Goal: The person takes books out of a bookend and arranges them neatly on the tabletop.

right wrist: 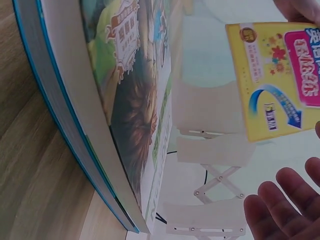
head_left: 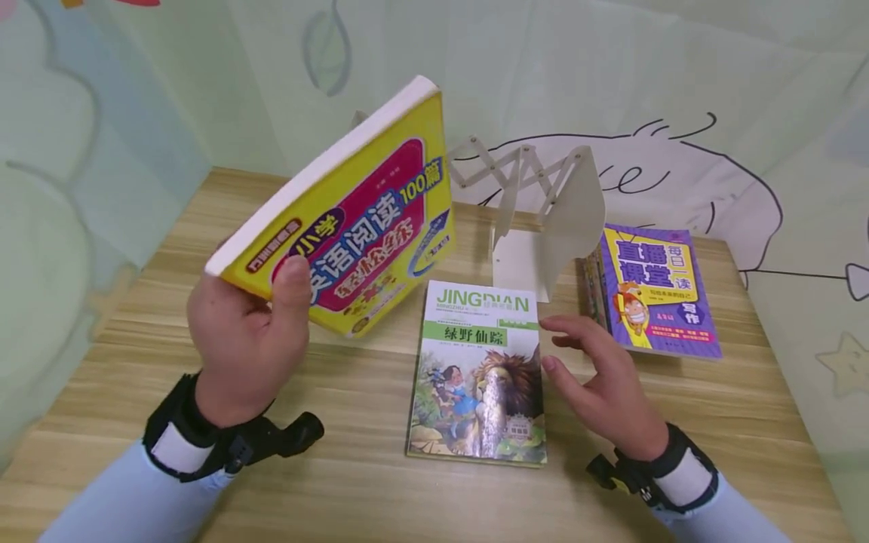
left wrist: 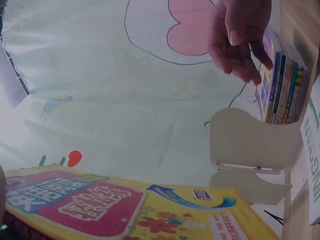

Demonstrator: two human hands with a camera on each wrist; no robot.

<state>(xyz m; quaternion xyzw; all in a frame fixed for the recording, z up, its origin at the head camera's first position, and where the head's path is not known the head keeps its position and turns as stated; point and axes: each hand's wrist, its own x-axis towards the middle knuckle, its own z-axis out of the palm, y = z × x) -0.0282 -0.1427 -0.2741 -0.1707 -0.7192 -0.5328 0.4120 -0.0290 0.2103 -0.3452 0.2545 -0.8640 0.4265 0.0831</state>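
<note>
My left hand (head_left: pixel 247 339) grips a thick yellow book (head_left: pixel 380 219) by its lower left corner, thumb on the front cover. The book is tilted and held up above the table; its magenta panel carries Chinese lettering and "100". Below and to the right lies a green-and-white storybook (head_left: pixel 475 377) with a lion and a girl on its cover. In the right wrist view, blue-edged books (right wrist: pixel 60 100) lie under it. My right hand (head_left: pixel 607 385) hovers just right of the storybook, fingers loosely bent and holding nothing; whether it touches the storybook I cannot tell.
Behind the storybook stands a white folding book rack (head_left: pixel 577 211) with crossed hinged bars. To its right, a row of books ends in a purple book (head_left: pixel 661 294) leaning with its cover outward. The wooden table (head_left: pixel 353 483) meets a printed wall covering (head_left: pixel 543 68).
</note>
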